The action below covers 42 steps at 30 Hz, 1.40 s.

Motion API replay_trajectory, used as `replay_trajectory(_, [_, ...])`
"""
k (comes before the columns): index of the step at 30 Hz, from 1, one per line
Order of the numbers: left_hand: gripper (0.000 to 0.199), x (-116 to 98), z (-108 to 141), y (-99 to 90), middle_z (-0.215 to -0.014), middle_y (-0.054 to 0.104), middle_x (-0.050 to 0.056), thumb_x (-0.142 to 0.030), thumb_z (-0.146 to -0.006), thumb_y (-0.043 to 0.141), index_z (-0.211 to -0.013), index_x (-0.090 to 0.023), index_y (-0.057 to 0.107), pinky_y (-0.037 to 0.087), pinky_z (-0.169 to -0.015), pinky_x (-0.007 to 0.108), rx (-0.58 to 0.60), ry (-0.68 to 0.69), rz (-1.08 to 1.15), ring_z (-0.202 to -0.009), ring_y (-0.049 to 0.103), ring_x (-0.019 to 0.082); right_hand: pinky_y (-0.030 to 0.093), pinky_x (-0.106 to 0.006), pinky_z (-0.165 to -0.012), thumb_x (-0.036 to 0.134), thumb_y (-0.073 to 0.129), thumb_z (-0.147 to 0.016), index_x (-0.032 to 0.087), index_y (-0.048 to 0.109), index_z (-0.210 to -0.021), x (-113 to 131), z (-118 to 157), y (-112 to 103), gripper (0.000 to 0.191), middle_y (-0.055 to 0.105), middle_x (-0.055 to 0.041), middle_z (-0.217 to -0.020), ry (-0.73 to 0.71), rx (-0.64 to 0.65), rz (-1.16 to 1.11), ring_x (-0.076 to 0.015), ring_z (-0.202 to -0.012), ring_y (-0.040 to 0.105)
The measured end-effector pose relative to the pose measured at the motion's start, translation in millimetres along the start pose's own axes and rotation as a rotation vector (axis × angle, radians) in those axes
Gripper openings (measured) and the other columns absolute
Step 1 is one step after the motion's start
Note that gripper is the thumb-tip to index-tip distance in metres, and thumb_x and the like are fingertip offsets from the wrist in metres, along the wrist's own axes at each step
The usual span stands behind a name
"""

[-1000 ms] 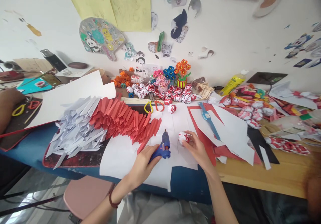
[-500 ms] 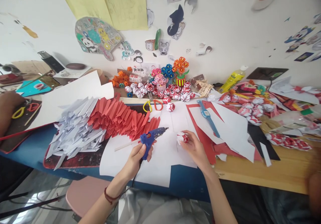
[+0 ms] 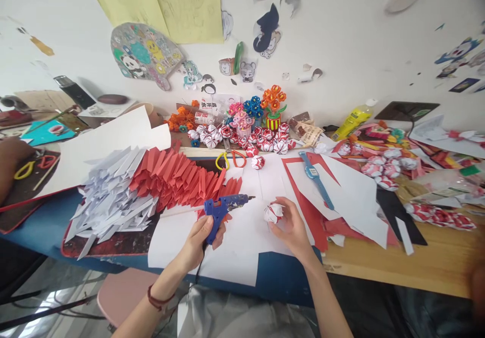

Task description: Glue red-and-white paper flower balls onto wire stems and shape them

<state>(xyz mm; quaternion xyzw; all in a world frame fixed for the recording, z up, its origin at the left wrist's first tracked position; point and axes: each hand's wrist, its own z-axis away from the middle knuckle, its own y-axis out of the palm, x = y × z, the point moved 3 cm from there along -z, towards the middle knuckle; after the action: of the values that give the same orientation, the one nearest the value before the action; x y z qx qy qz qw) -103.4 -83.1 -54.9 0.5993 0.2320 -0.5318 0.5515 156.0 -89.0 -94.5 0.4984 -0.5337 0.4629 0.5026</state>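
My left hand [image 3: 207, 233] is wrapped round the handle of a blue glue gun [image 3: 223, 210], whose dark nozzle points right. In my right hand [image 3: 291, 227] a red and white folded-paper flower [image 3: 273, 213] is pinched between thumb and fingers, its white side mostly facing me. A gap separates the nozzle from the flower. Both are above white paper sheets [image 3: 235, 262]. Left of the glue gun lie a pile of folded red paper strips [image 3: 178, 179] and a heap of folded white paper strips [image 3: 113, 196]. A single paper flower [image 3: 258, 162] sits beyond my hands.
Yellow-and-red-handled scissors [image 3: 227, 159] lie ahead, before several paper flowers [image 3: 261, 138]. A blue watch [image 3: 316, 179] rests on paper at right. Further right are a yellow bottle [image 3: 352, 119] and paper scraps. Another person's hand [image 3: 15, 161] shows at far left.
My left hand has drawn the glue gun slightly left. The paper flower in my right hand has turned, showing more white than red.
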Motion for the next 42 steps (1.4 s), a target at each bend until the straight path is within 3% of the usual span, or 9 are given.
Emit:
replay_trajectory(8, [0.047, -2, -4, 6.1, -0.066, 0.047, -0.002, -0.053, -0.101, 0.044, -0.106, -0.009, 0.060, 0.026, -0.046, 0.022, 0.075, -0.020, -0.081, -0.047, 0.038, 0.006, 0.050, -0.044, -0.102, 0.019, 0.070, -0.077, 0.030, 0.059, -0.127, 4, -2, 1, 0.052, 0.052, -0.0082, -0.126, -0.134, -0.045, 0.222, -0.0267, -0.120, 0.056])
replay_trajectory(15, [0.049, -3, -5, 9.6, -0.064, 0.048, -0.002, -0.053, -0.101, 0.044, -0.107, -0.008, 0.061, 0.028, -0.050, 0.024, 0.057, 0.004, -0.173, -0.050, 0.039, 0.007, 0.046, -0.046, -0.108, 0.016, 0.071, -0.075, 0.025, 0.060, -0.122, 5, -1, -8, 0.049, 0.058, -0.0094, -0.125, -0.183, -0.046, 0.198, -0.0272, -0.121, 0.058])
replay_trajectory(21, [0.050, 0, -6, 11.4, -0.064, 0.048, -0.002, -0.055, -0.100, 0.045, -0.105, -0.008, 0.062, 0.027, -0.052, 0.025, 0.052, -0.015, -0.187, -0.050, 0.039, 0.008, 0.048, -0.045, -0.108, 0.020, 0.071, -0.078, 0.028, 0.057, -0.132, 2, -4, -12, 0.056, 0.054, -0.0094, -0.132, -0.135, -0.046, 0.213, -0.0272, -0.125, 0.058])
replay_trajectory(28, [0.052, 0, -12, 10.1, -0.064, 0.047, -0.003, -0.054, -0.101, 0.042, -0.112, -0.007, 0.062, 0.028, -0.056, 0.027, 0.101, -0.001, -0.244, -0.051, 0.039, 0.008, 0.046, -0.043, -0.109, 0.020, 0.066, -0.082, 0.030, 0.061, -0.130, 10, -11, -25, 0.050, 0.057, -0.0062, -0.133, -0.113, -0.074, 0.508, -0.0260, -0.127, 0.056])
replay_trajectory(36, [0.048, 2, -15, 3.7, -0.065, 0.050, -0.002, -0.049, -0.102, 0.041, -0.113, -0.008, 0.063, 0.027, -0.056, 0.027, 0.053, 0.033, -0.269, -0.051, 0.038, 0.008, 0.045, -0.044, -0.111, 0.024, 0.062, -0.088, 0.028, 0.047, -0.141, 23, -7, -23, 0.055, 0.051, -0.0087, -0.142, -0.164, -0.030, 0.704, -0.0256, -0.134, 0.050])
replay_trajectory(39, [0.049, 1, -15, 2.0, -0.065, 0.050, -0.001, -0.050, -0.102, 0.041, -0.115, -0.007, 0.063, 0.028, -0.057, 0.027, 0.043, 0.040, -0.280, -0.052, 0.039, 0.009, 0.046, -0.046, -0.107, 0.030, 0.064, -0.089, 0.025, 0.052, -0.135, 34, 5, -18, 0.048, 0.052, -0.0120, -0.138, -0.227, -0.177, 0.819, -0.0285, -0.131, 0.051])
replay_trajectory(42, [0.051, 1, -14, -0.7, -0.065, 0.050, -0.001, -0.051, -0.102, 0.042, -0.116, -0.007, 0.063, 0.029, -0.058, 0.027, 0.029, 0.039, -0.287, -0.053, 0.039, 0.010, 0.051, -0.041, -0.091, 0.032, 0.066, -0.090, 0.021, 0.063, -0.111, 42, 26, -7, 0.024, 0.063, -0.0118, -0.111, -0.291, -0.415, 1.001, -0.0278, -0.107, 0.062])
